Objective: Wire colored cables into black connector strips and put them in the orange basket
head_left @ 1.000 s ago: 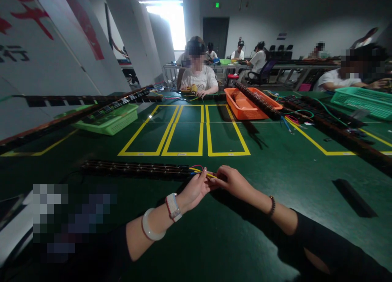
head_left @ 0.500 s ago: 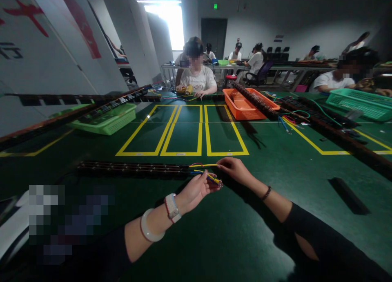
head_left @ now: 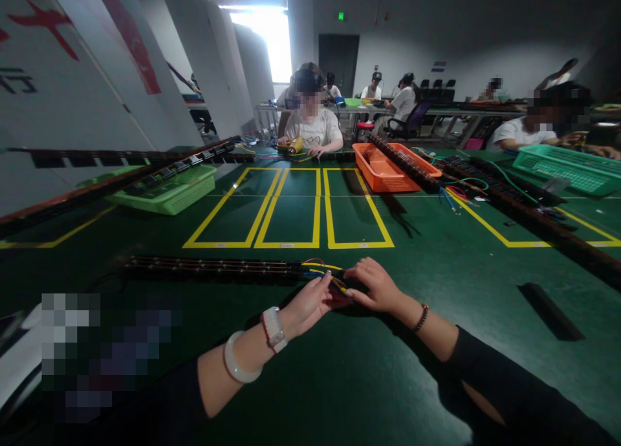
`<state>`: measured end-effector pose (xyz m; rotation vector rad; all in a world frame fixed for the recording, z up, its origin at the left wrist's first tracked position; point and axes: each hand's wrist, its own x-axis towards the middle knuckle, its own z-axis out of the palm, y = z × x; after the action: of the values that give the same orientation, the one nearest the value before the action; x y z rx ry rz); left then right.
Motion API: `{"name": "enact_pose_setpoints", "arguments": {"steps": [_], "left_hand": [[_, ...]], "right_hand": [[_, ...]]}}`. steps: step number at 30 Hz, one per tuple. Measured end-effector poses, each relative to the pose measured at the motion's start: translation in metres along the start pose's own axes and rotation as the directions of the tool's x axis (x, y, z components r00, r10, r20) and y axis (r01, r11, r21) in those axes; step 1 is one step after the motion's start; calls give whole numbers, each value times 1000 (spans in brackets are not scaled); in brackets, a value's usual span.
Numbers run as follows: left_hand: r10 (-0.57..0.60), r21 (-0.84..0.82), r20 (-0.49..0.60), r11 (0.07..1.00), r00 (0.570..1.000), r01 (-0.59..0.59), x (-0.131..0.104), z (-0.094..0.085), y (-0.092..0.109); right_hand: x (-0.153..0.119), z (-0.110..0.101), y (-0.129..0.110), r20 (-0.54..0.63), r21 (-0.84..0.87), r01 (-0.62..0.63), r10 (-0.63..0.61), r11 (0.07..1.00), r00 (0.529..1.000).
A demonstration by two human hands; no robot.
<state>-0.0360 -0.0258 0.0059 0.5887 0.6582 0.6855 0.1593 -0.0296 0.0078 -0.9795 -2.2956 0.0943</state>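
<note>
Nearest, at six o'clock on a dial centred on the wires and with twelve pointing away from the wearer, two dark-sleeved forearms reach in over the green desk (head_left: 388, 381). A white bangle (head_left: 240, 357) and a watch (head_left: 274, 328) circle the left wrist; a beaded bracelet (head_left: 422, 317) sits on the right. The left hand (head_left: 310, 304) pinches a small bundle of wires between its thumb and fingers. The right hand (head_left: 376, 287) meets it from three o'clock, thumb and fingers curved around the wire ends; whether it grips one, I cannot tell.

Toward nine o'clock lies the black strip (head_left: 208, 267), flat on the desk: long, narrow and straight, with thin coppery lines along its length and small pale marks at intervals. From its right end come yellow wires (head_left: 330, 266), a thin red wire (head_left: 314, 260) in a low arch, and a blue wire (head_left: 310, 275) underneath.

Well apart, just past three o'clock, rests a dark bar (head_left: 550, 311). Farther off, yellow tape outlines (head_left: 287, 244) lie around eleven to twelve, a light green basket (head_left: 187, 194) at ten, an orange basket (head_left: 388, 174) at one, and a teal basket (head_left: 567, 168) at two. Beyond the tape, at twelve, a co-worker (head_left: 313, 126) in a white shirt sits at the desk's far edge.
</note>
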Motion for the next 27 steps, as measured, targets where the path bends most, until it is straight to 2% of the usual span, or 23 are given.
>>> {"name": "enact_pose_setpoints", "arguments": {"steps": [2,5,9,13,16,19,23,27], "left_hand": [[12,-6,-2,1000,1000,-12,1,0,-1],[30,-38,4,999,1000,-29,1,2,0],[38,-16,6,999,999,-38,0,5,2],[55,28,19,998,998,-56,0,6,2],[62,57,24,996,998,-63,0,5,3],[51,97,13,994,999,-52,-1,4,3],[22,119,-28,993,999,-18,-2,2,5],[-3,68,-77,998,997,8,-1,1,6]], "right_hand": [[-1,1,-6,58,-2,91,-90,996,994],[-1,4,-10,71,67,70,-74,995,995],[-1,8,-8,38,217,-113,107,970,994],[0,9,-5,121,399,-334,312,854,942],[2,8,-3,171,437,-403,366,804,915],[2,8,1,128,364,-365,342,857,931],[3,12,12,2,94,-214,214,972,977],[5,18,19,-60,-140,-162,155,977,986]]}}
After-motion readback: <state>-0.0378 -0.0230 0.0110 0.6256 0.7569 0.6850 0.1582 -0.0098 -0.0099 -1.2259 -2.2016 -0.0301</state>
